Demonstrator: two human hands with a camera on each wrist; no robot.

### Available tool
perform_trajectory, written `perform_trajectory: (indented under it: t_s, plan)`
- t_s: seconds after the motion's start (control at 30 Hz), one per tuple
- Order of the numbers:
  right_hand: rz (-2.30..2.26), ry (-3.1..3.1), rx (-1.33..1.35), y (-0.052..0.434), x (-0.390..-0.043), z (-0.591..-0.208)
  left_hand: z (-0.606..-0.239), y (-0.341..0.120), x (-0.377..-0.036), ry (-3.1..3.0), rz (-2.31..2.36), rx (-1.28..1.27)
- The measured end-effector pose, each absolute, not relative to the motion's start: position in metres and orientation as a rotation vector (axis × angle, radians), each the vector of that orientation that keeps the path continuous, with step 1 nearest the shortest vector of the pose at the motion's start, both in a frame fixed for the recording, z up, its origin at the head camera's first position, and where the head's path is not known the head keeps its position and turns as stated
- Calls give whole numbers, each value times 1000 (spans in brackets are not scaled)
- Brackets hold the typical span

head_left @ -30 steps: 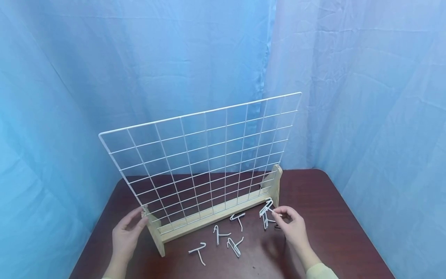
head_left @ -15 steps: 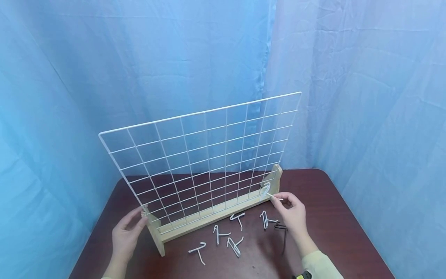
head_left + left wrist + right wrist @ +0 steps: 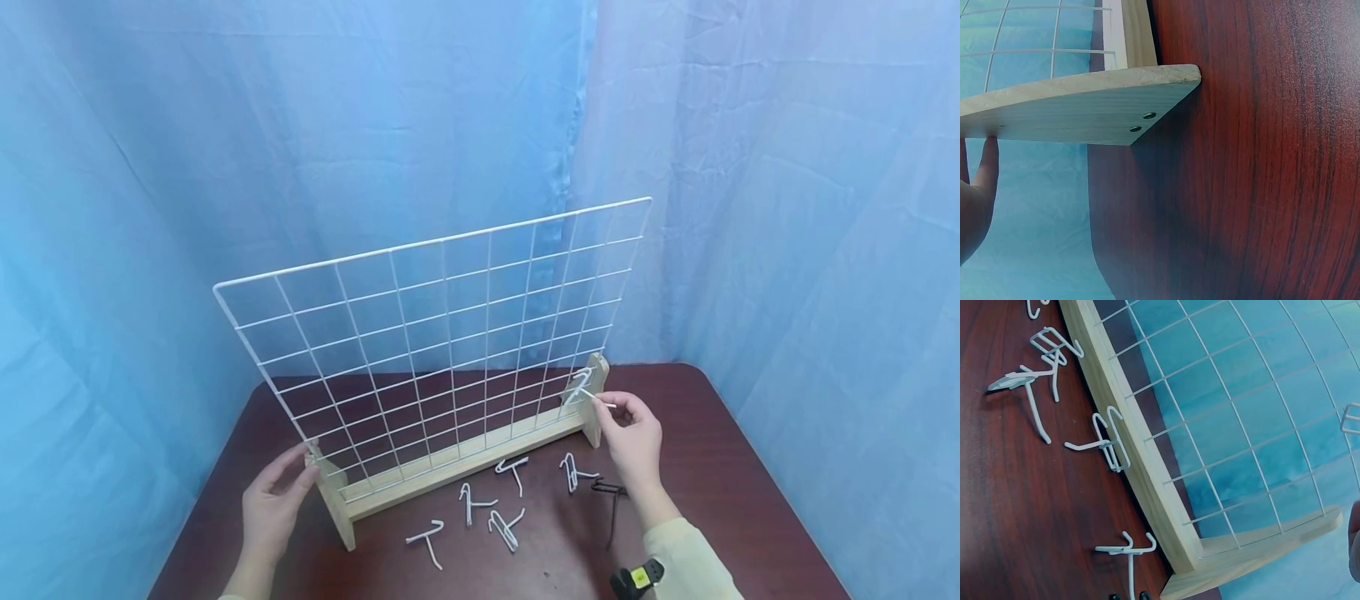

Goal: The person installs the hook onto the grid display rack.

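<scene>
The right hand pinches a white wire hook by its straight stem between thumb and fingertips, holding it up against the lower right corner of the white wire grid panel, just beside the panel's right wooden foot. The hook's bent end lies at the grid wires, though whether it is already caught on 1 cannot be told. The left hand rests with nearly straight fingers against the left wooden foot (the left wrist view shows a fingertip touching the foot's underside edge), gripping nothing.

The panel stands upright in a wooden base rail that runs slantwise across the dark red desk, its left end nearer, its right end farther. On the desk in front of the rail lie 5 more white hooks, scattered between the hands, and a black hook just left of the right wrist. The right side of the desk beyond the right hand is open out to its rounded far corner. Blue curtains hang close behind and to both sides.
</scene>
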State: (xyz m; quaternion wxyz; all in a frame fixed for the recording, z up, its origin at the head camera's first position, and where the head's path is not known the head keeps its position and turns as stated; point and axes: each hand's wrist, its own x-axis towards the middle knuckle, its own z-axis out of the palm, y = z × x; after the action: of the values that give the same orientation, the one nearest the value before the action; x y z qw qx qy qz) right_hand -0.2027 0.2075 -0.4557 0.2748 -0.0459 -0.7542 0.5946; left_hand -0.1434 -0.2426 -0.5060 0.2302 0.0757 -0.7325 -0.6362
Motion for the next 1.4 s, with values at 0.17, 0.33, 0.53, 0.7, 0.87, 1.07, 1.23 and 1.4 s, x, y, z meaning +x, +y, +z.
perform_trajectory:
  t_s: [0.17, 0.33, 0.53, 0.7, 0.87, 1.07, 1.23, 1.4]
  plan:
    - [1546, -2027, -134, 198, -198, -433, -506, -242, -144, -2000, -1754, 198]
    - [1503, -2030, -127, 200, -209, -435, -506, -242, -144, -1988, -1759, 207]
    - [1455, -2007, -102, 206, -227, -441, -507, -242, -144, -1998, -1740, 224]
    - [1419, -1972, -87, 203, -233, -432, -508, -243, -144, -1993, -1739, 218]
    - [1400, -1946, -112, 200, -238, -423, -509, -244, -145, -1980, -1758, 200]
    - [1380, -1921, -89, 197, -244, -412, -510, -244, -145, -1972, -1760, 204]
    - [1342, -1909, -76, 195, -247, -401, -509, -243, -144, -1982, -1750, 207]
    - [1306, -1905, -62, 192, -251, -395, -510, -243, -145, -1984, -1750, 208]
